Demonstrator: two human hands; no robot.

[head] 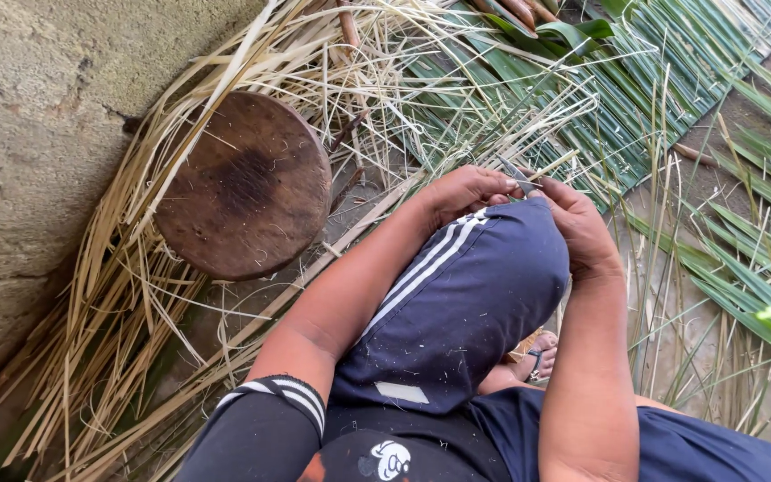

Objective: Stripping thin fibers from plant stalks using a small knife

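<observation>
Reaching forward over a raised knee in dark blue shorts (466, 303), both bare forearms run from the bottom of the view up toward its centre. The left hand (464, 192) sits at about eleven o'clock of the knee, wrist bent, knuckles up, its fingers (503, 183) curled tight and pinching one end of a small knife blade (518, 175) and the thin pale leaf strip (553, 165) beside it. The right hand (582, 228) lies at about one o'clock of the knee, palm turned inward, its fingers (553, 192) clenched around the same blade and strip, so the two hands meet and touch just above the kneecap. Whether the blade is cutting into the strip cannot be told.

At nine o'clock of the hands a round, dark brown wooden stool (243, 187) stands on the ground, ringed by a heap of dry straw-coloured leaf ribs (109, 295). From twelve to three o'clock, green palm fronds (671, 80) lie spread flat over the earth. A grey concrete wall (37, 125) fills the upper left corner.
</observation>
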